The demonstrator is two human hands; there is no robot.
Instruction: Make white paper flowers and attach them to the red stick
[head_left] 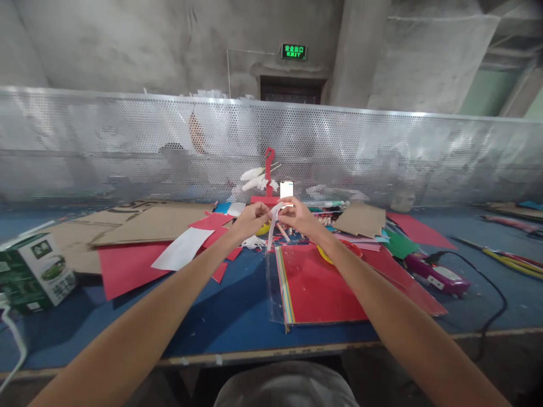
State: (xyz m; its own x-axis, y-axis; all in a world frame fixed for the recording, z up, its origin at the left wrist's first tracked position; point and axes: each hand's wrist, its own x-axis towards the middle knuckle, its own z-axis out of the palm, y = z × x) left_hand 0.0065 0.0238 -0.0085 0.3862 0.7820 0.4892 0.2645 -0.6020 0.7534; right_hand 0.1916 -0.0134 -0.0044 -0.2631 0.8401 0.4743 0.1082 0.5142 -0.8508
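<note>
Both my hands meet in front of me, raised over the blue table. A narrow white strip, thin like paper or tissue, (272, 234) hangs down between them. My left hand (253, 219) pinches it from the left with closed fingertips. From the other side my right hand (299, 216) grips it near its upper end. Just behind the hands stand a lit phone (287, 189) and a red cardboard piece (268, 172) with an upright, hooked arm. White tufted pieces (253, 178) are beside that arm. Below the hands lies a pack of coloured paper (322, 288), red on top.
Brown cardboard sheets (156, 220), red paper (127, 271) and a white sheet (182, 249) lie left. A green-and-white box (38, 271) stands far left. A purple corded device (439, 275) lies right, its black cable trailing over the table edge. A perforated metal panel (360, 147) runs behind.
</note>
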